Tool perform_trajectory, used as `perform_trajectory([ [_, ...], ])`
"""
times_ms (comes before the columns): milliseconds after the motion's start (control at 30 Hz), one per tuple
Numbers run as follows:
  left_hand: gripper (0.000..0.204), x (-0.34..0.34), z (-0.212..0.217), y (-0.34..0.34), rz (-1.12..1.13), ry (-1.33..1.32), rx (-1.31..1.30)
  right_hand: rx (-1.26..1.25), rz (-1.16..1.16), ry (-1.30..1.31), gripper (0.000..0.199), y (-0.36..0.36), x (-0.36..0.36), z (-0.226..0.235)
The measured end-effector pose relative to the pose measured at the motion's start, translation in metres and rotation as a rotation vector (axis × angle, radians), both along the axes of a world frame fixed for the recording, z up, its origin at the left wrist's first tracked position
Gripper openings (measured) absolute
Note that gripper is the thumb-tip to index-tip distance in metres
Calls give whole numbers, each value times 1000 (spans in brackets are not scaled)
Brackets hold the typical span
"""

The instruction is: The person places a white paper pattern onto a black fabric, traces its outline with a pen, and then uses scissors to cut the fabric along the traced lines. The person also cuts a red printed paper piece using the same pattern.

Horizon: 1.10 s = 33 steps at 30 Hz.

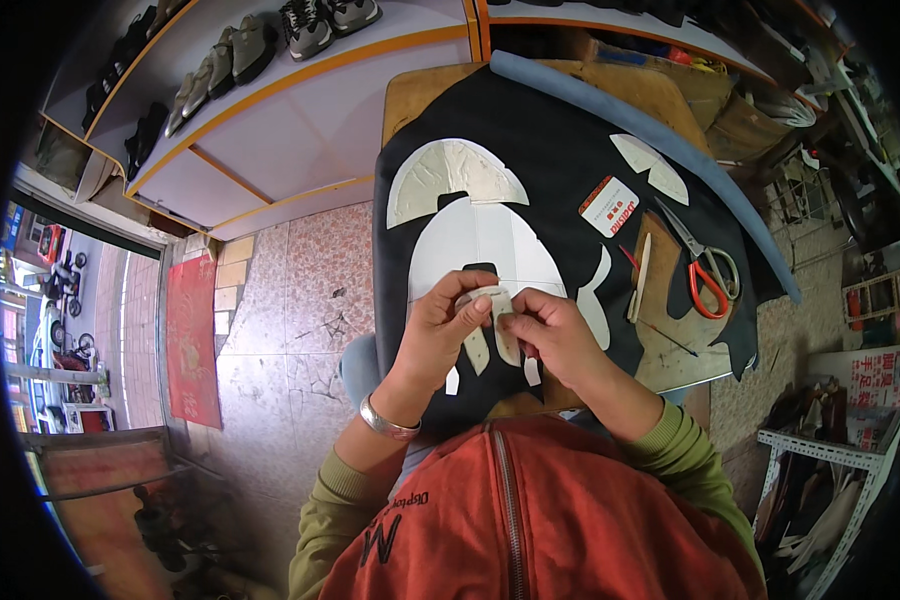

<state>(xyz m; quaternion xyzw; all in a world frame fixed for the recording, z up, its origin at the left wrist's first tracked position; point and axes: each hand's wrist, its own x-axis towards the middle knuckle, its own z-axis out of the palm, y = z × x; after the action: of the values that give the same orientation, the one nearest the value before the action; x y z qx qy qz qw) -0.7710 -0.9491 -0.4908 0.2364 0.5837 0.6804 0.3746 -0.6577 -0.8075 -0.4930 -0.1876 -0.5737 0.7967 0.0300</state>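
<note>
Both my hands meet over the front of a table, holding a small cream U-shaped piece [478,352] with two strips hanging down. My left hand [440,325] pinches its upper left part between thumb and fingers. At its right side, my right hand [555,330] closes finger and thumb on the other strip. Beneath them a black sheet of material [560,130] covers much of the tabletop. A large white pattern piece [440,245] lies just beyond my hands, with a silvery, tape-covered half-round piece [455,170] above it. A curved white piece [595,310] lies to the right.
Orange-handled scissors [705,285], a light-coloured knife-like tool [645,265] and a red and white card [610,205] lie at the table's right. A rolled blue-grey edge [660,150] borders the sheet. Shoe shelves [290,75] stand at the far left; a metal rack [820,450] stands right.
</note>
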Motion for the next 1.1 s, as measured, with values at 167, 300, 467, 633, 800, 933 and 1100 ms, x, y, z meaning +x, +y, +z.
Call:
perform_trajectory([
  [167, 42, 5, 34, -3, -45, -687, 154, -117, 62, -12, 10, 6, 9, 9],
  [300, 44, 15, 30, -14, -59, -541, 210, -125, 101, -6, 10, 5, 14, 17],
  [467, 20, 29, 23, -14, 39, 27, 36, 151, 143, 62, 18, -8, 17, 20],
  [633, 15, 35, 17, -11, 344, 81, -22, 73, 121, 51, 26, -11, 23, 23],
  [800, 18, 43, 20, -10, 498, -5, -16, 185, 29, 33, 21, -29, 38, 24],
  [933, 12, 55, 15, -20, 418, 7, -9, 46, -28, 66, 19, -27, 39, 20],
  [1100, 7, 59, 15, -32, 299, 177, -57, -32, -55, 126, 14, -23, 40, 23],
])
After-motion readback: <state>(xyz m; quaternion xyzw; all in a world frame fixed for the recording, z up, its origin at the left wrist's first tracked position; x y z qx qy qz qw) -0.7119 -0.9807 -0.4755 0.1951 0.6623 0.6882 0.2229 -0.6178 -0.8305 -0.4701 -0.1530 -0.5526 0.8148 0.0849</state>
